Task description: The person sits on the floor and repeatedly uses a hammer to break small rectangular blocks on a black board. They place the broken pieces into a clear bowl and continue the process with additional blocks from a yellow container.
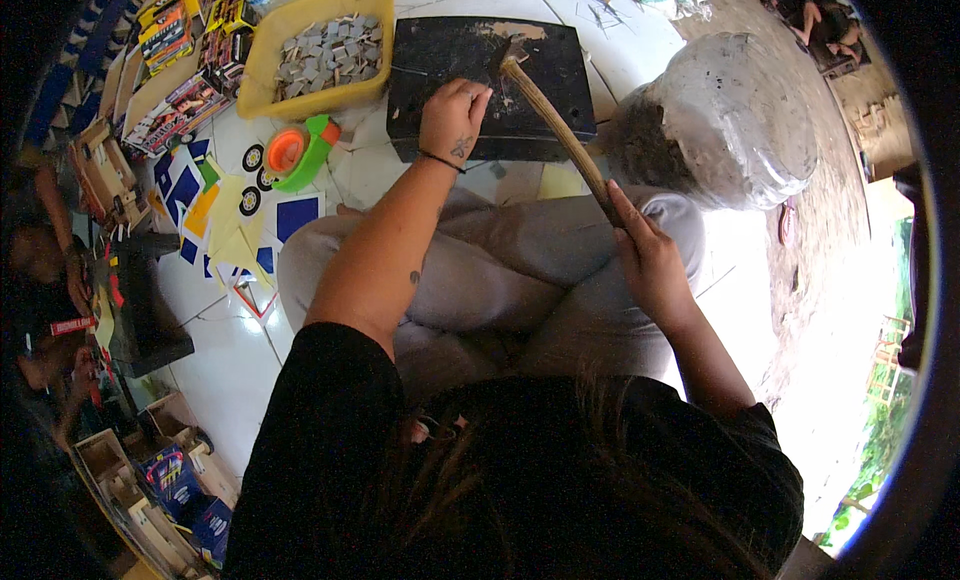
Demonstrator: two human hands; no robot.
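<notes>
My right hand [645, 245] grips the lower end of a hammer's wooden handle [562, 130]. The hammer's head [514, 52] is over the top of a scuffed black block [430, 55] in front of my crossed legs. Over the block's near left part is my left hand [455, 115], its fingers closed in a pinch; whatever they hold, if anything, is too small to make out. Left of the block, a yellow tub [256, 98] holds many small grey flat pieces [335, 52], some with thin wooden sticks.
Near the tub lie a green tape dispenser [322, 156], an orange ring [286, 152], toy wheels [250, 200] and coloured sheets [298, 214]. Wooden toy trucks [165, 35] line the left. A plastic-wrapped bundle [730, 120] stands right. Another person [45, 250] works at the far left.
</notes>
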